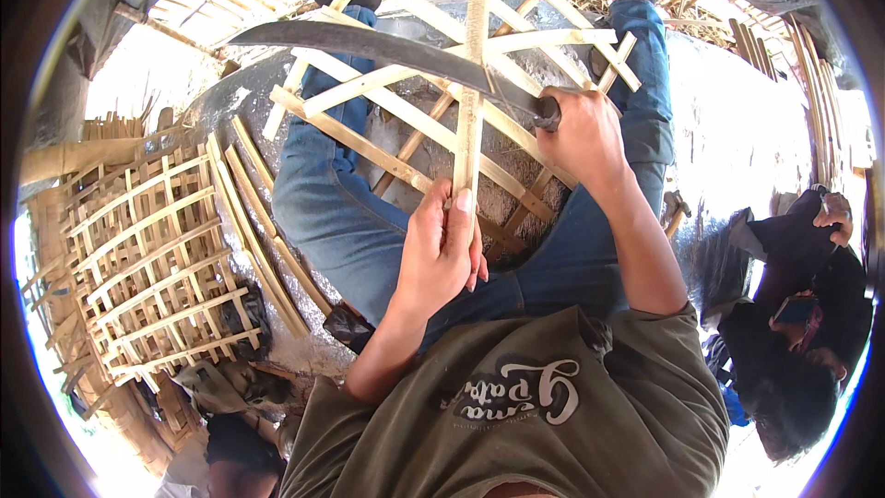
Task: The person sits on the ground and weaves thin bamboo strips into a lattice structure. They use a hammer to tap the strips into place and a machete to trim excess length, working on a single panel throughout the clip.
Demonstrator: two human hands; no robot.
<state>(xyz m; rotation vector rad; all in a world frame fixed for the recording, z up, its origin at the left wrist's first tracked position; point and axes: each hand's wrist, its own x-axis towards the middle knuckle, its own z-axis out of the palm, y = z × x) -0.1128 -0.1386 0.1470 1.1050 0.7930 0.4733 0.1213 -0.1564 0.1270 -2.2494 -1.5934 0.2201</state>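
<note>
My right hand [583, 134] is wrapped round the dark handle of a machete [369, 41]. Its long curved blade points left and crosses a pale bamboo strip [468, 120]; I cannot tell whether the edge touches it. Near its lower end, my left hand [441, 244] pinches this strip between thumb and fingers, and the strip runs up to the top of the view. Beneath both hands, a lattice of crossed bamboo strips [406, 111] lies between and over my legs in blue jeans.
At left stands a stack of finished-looking bamboo lattices [152, 258], with several loose bamboo strips [263, 221] beside it. Another person [793, 332] in dark clothes sits at right. Bamboo slats [816, 101] lean at the far right. Shavings [581, 14] lie near my feet.
</note>
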